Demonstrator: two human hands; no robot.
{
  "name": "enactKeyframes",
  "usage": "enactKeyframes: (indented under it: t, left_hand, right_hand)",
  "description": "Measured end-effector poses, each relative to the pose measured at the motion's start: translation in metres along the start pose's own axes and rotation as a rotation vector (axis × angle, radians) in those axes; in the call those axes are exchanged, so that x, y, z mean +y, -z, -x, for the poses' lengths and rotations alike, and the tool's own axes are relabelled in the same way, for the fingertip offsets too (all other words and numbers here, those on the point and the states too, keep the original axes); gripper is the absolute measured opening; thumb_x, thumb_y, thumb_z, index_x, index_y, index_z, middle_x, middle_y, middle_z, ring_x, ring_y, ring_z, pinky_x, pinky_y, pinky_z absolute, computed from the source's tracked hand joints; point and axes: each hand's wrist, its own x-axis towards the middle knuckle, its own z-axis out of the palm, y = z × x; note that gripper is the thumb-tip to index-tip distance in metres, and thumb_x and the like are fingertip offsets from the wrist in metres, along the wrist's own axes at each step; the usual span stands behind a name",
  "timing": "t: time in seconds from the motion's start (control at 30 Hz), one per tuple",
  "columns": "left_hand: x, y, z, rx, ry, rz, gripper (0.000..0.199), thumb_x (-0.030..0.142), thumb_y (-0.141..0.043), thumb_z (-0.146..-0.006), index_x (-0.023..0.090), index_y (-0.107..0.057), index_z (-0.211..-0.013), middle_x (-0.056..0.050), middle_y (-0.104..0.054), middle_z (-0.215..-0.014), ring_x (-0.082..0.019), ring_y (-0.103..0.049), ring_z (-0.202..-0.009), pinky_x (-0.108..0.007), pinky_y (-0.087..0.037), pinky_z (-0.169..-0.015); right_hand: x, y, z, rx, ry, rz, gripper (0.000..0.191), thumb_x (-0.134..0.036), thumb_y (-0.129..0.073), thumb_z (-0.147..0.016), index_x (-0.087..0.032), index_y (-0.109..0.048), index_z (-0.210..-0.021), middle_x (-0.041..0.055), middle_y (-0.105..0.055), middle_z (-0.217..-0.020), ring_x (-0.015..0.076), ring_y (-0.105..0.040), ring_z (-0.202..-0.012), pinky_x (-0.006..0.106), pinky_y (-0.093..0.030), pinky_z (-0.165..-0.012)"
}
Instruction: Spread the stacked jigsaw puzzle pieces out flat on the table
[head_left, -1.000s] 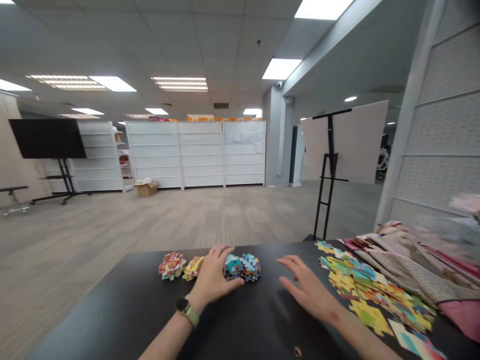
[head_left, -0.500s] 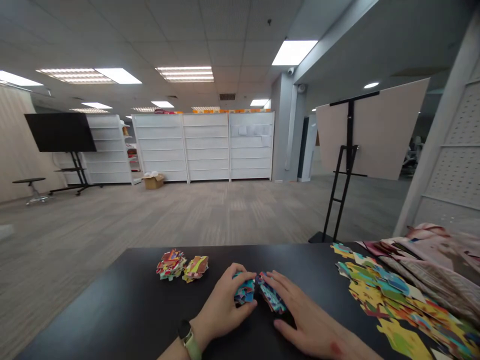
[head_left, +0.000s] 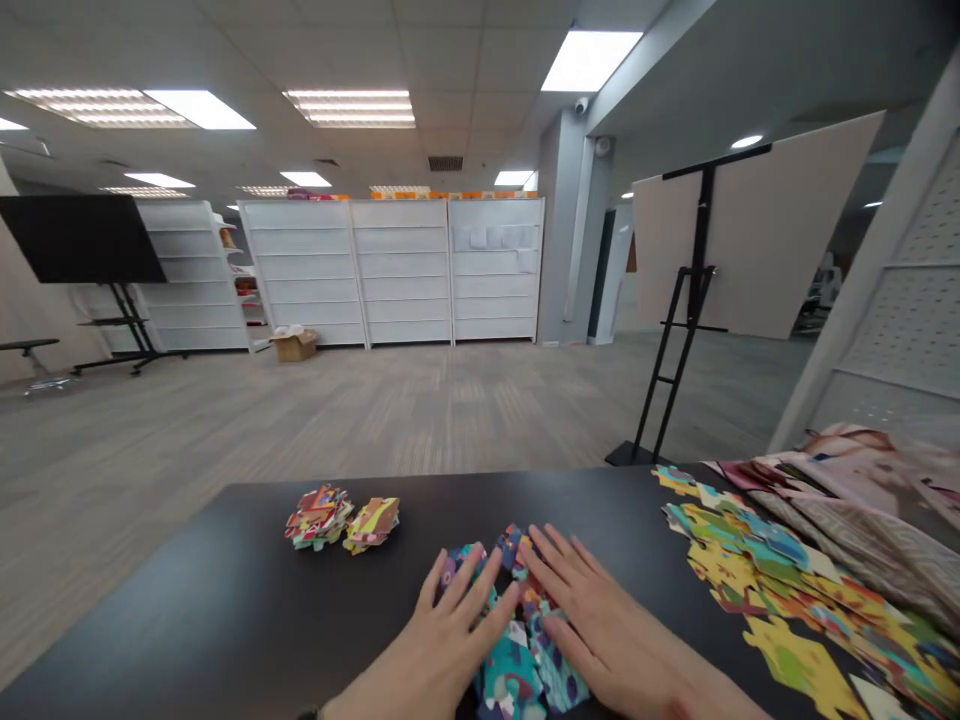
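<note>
Left hand and right hand, grip released, spread on puzzle pieces, well inside far table edge

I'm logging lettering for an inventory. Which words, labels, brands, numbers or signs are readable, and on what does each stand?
No text is readable.
Pale sheets on the white shelf unit: too small to tell whether they bear writing.
Orange items atop the shelves: too small.
Puzzle pieces: coloured pictures, no readable lettering.
</note>
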Motion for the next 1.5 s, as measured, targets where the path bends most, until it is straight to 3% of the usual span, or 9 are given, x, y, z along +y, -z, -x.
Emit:
enactKeyframes:
  t: [0.2,0.37,0.53,0.7,0.77,0.87,1.1,1.3,1.5]
  left_hand:
    - [-0.006,0.029,0.009,0.022,0.178,0.18,0.099,0.08,-0.05,-0.087,0.028,-0.011,-0.162,-0.011,-0.005,-0.167,-0.037,-0.006,-0.154,-0.063,-0.013,-0.123]
    - [-0.014,0.033,0.014,-0.029,0.135,0.273,0.121,0.083,-0.062,-0.076,0.016,-0.008,-0.162,-0.015,-0.007,-0.166,-0.037,-0.009,-0.153,-0.059,-0.01,-0.124]
    - [-0.013,0.051,0.023,-0.091,0.126,0.321,0.103,0.073,-0.068,-0.079,0.019,-0.03,-0.158,-0.013,-0.021,-0.164,-0.036,-0.015,-0.153,-0.06,-0.011,-0.124]
    - [-0.012,0.062,0.028,-0.106,0.145,0.313,0.083,0.065,-0.075,-0.077,0.029,-0.051,-0.147,-0.011,-0.028,-0.163,-0.037,-0.02,-0.152,-0.061,-0.016,-0.123]
    - [-0.009,0.058,0.028,-0.111,0.1,0.32,0.083,0.065,-0.074,-0.079,0.031,-0.047,-0.15,-0.011,-0.021,-0.165,-0.039,-0.015,-0.152,-0.063,-0.013,-0.122]
    - [0.0,0.038,0.023,-0.108,0.05,0.266,0.095,0.066,-0.063,-0.088,0.028,-0.015,-0.161,-0.013,-0.004,-0.166,-0.041,-0.001,-0.152,-0.07,-0.004,-0.119]
    - [0.007,-0.007,0.011,-0.003,0.016,0.078,0.116,0.059,-0.061,-0.091,0.016,0.025,-0.156,-0.021,0.018,-0.163,-0.04,0.008,-0.151,-0.06,-0.019,-0.122]
    - [-0.005,0.012,0.003,0.116,0.049,0.112,0.131,0.085,-0.066,-0.07,0.02,0.0,-0.162,-0.019,0.003,-0.167,-0.041,-0.003,-0.153,-0.064,-0.01,-0.122]
    - [-0.003,0.029,0.008,-0.03,0.16,0.178,0.103,0.082,-0.053,-0.084,0.02,-0.021,-0.16,-0.016,-0.014,-0.165,-0.037,-0.011,-0.153,-0.062,-0.013,-0.122]
  right_hand:
    - [-0.026,-0.006,-0.002,-0.013,0.157,-0.041,0.075,-0.054,-0.045,-0.101,-0.022,-0.012,-0.161,0.0098,-0.008,-0.166,0.0339,-0.009,-0.154,0.057,-0.014,-0.125]
    - [-0.052,-0.001,-0.016,-0.093,0.274,-0.038,0.078,-0.059,-0.06,-0.092,-0.03,-0.03,-0.158,0.0106,-0.019,-0.165,0.0412,-0.013,-0.152,0.068,-0.01,-0.12]
    - [-0.021,0.0,-0.006,0.003,0.242,-0.079,0.06,-0.034,-0.057,-0.093,-0.025,-0.046,-0.151,0.0095,-0.034,-0.162,0.0321,-0.029,-0.15,0.057,-0.018,-0.124]
    - [0.004,-0.005,0.001,0.06,0.019,-0.038,0.056,-0.031,-0.042,-0.101,-0.025,-0.037,-0.156,0.006,-0.023,-0.166,0.0283,-0.017,-0.154,0.057,-0.018,-0.124]
    - [-0.002,-0.004,-0.003,0.035,-0.031,-0.023,0.059,-0.044,-0.037,-0.105,-0.027,-0.025,-0.16,0.0049,-0.017,-0.167,0.0283,-0.011,-0.155,0.058,-0.014,-0.125]
    - [-0.018,-0.004,-0.009,-0.003,-0.02,-0.044,0.065,-0.053,-0.037,-0.104,-0.025,-0.018,-0.161,0.0051,-0.012,-0.167,0.0291,-0.006,-0.155,0.059,-0.008,-0.125]
    - [-0.038,-0.007,-0.01,-0.006,0.233,-0.27,0.081,-0.031,-0.053,-0.095,-0.016,-0.009,-0.162,0.0114,-0.012,-0.167,0.0256,-0.02,-0.153,0.045,-0.022,-0.125]
    - [-0.041,0.007,-0.004,-0.079,0.249,-0.152,0.099,-0.059,-0.076,-0.077,-0.021,-0.033,-0.158,0.0134,-0.018,-0.165,0.039,-0.012,-0.153,0.06,-0.01,-0.124]
    - [-0.016,0.011,-0.001,0.096,0.093,-0.073,0.071,-0.032,-0.056,-0.093,-0.023,-0.03,-0.158,0.0085,-0.014,-0.167,0.0299,-0.012,-0.154,0.054,-0.015,-0.126]
